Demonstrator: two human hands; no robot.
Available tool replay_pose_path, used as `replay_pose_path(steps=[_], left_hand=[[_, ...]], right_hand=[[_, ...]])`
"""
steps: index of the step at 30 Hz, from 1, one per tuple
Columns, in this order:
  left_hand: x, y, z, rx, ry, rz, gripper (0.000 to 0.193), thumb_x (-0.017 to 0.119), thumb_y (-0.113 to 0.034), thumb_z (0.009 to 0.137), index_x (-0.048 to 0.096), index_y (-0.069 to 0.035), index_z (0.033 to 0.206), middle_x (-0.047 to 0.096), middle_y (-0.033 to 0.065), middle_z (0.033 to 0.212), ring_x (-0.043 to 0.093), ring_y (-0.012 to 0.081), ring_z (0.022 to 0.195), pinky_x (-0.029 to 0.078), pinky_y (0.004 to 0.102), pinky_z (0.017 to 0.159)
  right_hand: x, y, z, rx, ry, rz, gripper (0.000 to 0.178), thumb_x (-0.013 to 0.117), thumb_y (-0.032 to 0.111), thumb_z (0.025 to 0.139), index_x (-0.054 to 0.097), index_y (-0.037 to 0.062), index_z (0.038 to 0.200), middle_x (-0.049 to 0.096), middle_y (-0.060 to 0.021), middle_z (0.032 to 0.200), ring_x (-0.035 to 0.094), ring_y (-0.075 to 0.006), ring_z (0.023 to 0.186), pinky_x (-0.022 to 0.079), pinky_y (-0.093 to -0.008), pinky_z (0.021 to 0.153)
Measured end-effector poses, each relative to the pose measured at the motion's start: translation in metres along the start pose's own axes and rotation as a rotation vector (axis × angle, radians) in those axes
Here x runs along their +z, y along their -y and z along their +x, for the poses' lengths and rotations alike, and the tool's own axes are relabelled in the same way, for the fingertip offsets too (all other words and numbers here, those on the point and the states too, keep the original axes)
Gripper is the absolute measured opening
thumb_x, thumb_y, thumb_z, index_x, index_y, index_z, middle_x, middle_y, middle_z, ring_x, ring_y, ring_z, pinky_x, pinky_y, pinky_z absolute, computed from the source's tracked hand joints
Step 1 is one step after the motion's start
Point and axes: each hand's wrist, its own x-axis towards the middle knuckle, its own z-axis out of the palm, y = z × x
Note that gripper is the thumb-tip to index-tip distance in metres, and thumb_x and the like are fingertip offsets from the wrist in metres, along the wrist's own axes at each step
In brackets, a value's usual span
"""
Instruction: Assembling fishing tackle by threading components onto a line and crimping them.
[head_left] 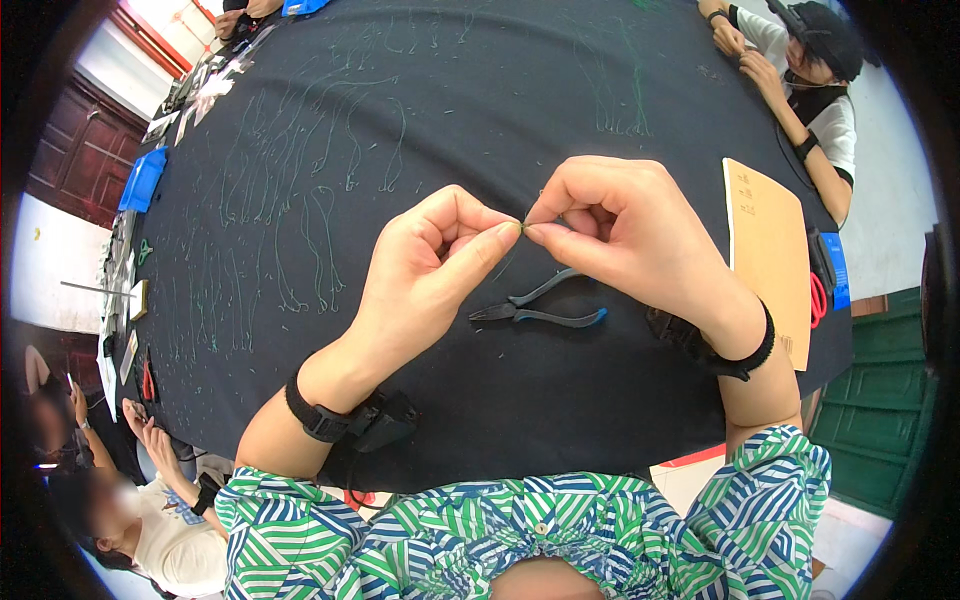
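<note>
Over the middle of the black cloth, my left hand point(430, 250) and my right hand point(625, 225) meet fingertip to fingertip. Each has thumb and forefinger pinched on a thin green cord point(507, 264), whose tail hangs just below the fingertips. The small bit between the tips is mostly hidden, so I cannot make out its shape. Pliers point(520, 313) with dark handles and a blue tip lie spread on the cloth under my right hand, jaws pointing left; neither hand touches them.
Rows of green cords point(320, 240) and small scraps cover the left of the black tablecloth point(560, 380). A tan notebook point(768, 260) and red-handled scissors point(818, 300) lie at right. Blue trays point(143, 180) and tools line the left edge. Other people point(815, 90) sit around the table.
</note>
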Motion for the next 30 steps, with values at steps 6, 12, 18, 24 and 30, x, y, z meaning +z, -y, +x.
replay_pose_path(steps=[6,12,18,24,30], left_hand=[[-0.001,0.001,-0.001,0.017,0.019,0.029,0.008,0.062,-0.012,0.094,0.059,-0.005,0.091,0.05,-0.0099,0.072,0.038,-0.0034,0.063,0.028,0.0147,0.055],[-0.001,0.004,-0.001,0.004,0.032,0.032,0.009,0.06,-0.012,0.095,0.056,-0.004,0.093,0.041,-0.0116,0.071,0.032,-0.0031,0.063,0.027,0.0144,0.056],[-0.002,0.001,-0.001,-0.01,0.039,0.029,0.009,0.059,-0.012,0.096,0.056,-0.004,0.093,0.041,-0.0117,0.072,0.032,-0.0031,0.063,0.025,0.0144,0.056],[-0.001,-0.005,-0.002,-0.006,0.033,0.037,0.01,0.059,-0.013,0.095,0.056,-0.005,0.091,0.041,-0.0114,0.07,0.033,-0.0028,0.061,0.025,0.0152,0.054],[0.001,-0.012,-0.004,-0.023,0.028,-0.061,0.01,0.059,-0.014,0.095,0.056,-0.005,0.091,0.043,-0.0098,0.07,0.034,-0.0015,0.06,0.025,0.0158,0.053]], right_hand=[[-0.001,-0.001,0.0,-0.004,0.007,0.006,0.009,0.068,0.013,0.077,0.065,0.0041,0.078,0.051,-0.0072,0.058,0.053,-0.0194,0.054,0.041,-0.0328,0.051],[-0.002,-0.007,0.002,-0.066,-0.003,0.007,0.012,0.067,0.01,0.078,0.064,0.0031,0.087,0.057,-0.007,0.074,0.055,-0.0159,0.057,0.043,-0.0296,0.053],[-0.003,0.0,0.003,0.233,0.177,0.51,0.016,0.06,0.01,0.091,0.06,0.0004,0.104,0.061,0.0005,0.085,0.057,-0.0048,0.063,0.044,-0.017,0.053],[0.0,-0.025,0.007,0.186,0.275,0.639,0.016,0.058,0.018,0.096,0.059,0.0016,0.096,0.06,-0.001,0.084,0.057,-0.0045,0.071,0.048,-0.0197,0.064],[0.018,-0.023,0.004,0.228,0.227,0.804,0.016,0.06,0.018,0.095,0.059,0.0023,0.095,0.056,0.0023,0.081,0.052,-0.0044,0.074,0.045,-0.0205,0.068]])
